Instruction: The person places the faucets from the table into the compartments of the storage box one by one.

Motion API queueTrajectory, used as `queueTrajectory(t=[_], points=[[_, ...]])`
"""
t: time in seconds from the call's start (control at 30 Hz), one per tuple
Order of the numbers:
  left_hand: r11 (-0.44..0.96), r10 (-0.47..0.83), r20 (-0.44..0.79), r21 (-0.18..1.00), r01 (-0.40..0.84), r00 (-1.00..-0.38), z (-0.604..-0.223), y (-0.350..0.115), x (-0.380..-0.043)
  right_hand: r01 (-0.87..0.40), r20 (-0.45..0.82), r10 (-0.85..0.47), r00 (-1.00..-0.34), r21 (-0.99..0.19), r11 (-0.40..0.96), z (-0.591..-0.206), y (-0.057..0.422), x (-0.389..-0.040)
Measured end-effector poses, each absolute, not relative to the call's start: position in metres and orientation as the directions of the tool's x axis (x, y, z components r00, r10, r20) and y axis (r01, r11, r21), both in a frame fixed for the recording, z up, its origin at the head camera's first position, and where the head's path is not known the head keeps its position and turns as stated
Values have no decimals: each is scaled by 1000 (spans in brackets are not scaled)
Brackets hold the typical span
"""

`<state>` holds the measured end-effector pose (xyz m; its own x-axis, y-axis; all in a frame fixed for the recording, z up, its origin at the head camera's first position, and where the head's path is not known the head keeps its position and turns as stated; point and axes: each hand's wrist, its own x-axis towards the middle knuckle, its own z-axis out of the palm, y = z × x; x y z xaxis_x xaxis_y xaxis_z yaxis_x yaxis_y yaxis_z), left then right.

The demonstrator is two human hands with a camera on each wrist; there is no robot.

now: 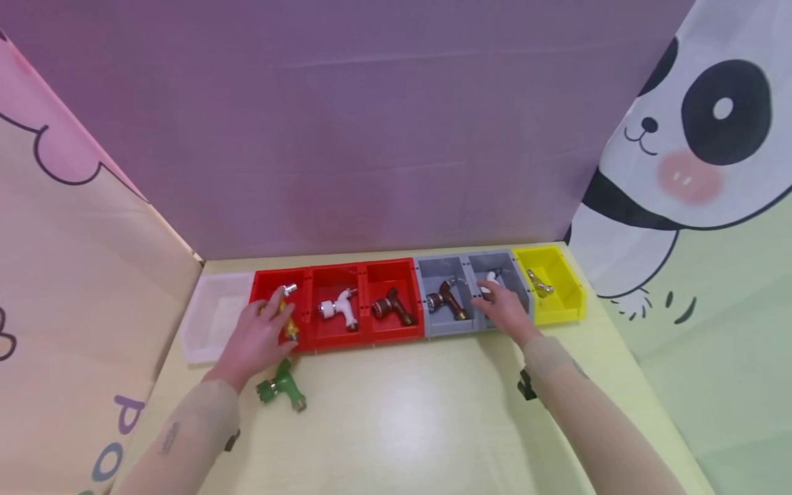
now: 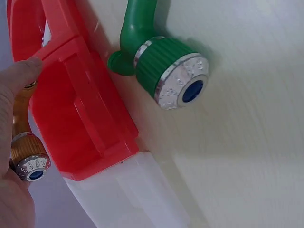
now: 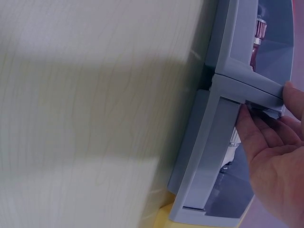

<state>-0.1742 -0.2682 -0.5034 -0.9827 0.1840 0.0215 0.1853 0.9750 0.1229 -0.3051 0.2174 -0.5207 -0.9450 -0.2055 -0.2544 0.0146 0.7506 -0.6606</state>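
My left hand (image 1: 262, 333) holds a yellow tap (image 1: 289, 323) with a chrome end, at the leftmost red bin (image 1: 262, 280). In the left wrist view, the tap's ribbed knob (image 2: 31, 159) shows beside the palm. On the table just in front lies a green tap (image 1: 282, 387), its round knob toward the left. My right hand (image 1: 506, 313) reaches into the right grey bin (image 1: 526, 292), fingers extended inside and thumb beside the divider. A white tap (image 3: 230, 154) lies in that bin near the fingers, partly hidden by the bin's front and the hand.
The bins stand in a row along the back wall. A white tap (image 1: 339, 309) and a brown tap (image 1: 392, 306) lie in the other red bins. The left grey bin has a dark brown tap (image 1: 448, 300). A chrome tap (image 1: 540, 282) lies in the yellow bin (image 1: 566, 292); a translucent white bin (image 1: 201, 316) ends the row.
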Motion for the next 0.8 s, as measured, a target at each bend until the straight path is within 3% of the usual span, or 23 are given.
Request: queueTrajectory(t=[0.8], points=[[984, 149, -19, 100, 147, -989, -505, -279, -192, 15, -252, -203, -946, -660, 751, -519, 216, -304]])
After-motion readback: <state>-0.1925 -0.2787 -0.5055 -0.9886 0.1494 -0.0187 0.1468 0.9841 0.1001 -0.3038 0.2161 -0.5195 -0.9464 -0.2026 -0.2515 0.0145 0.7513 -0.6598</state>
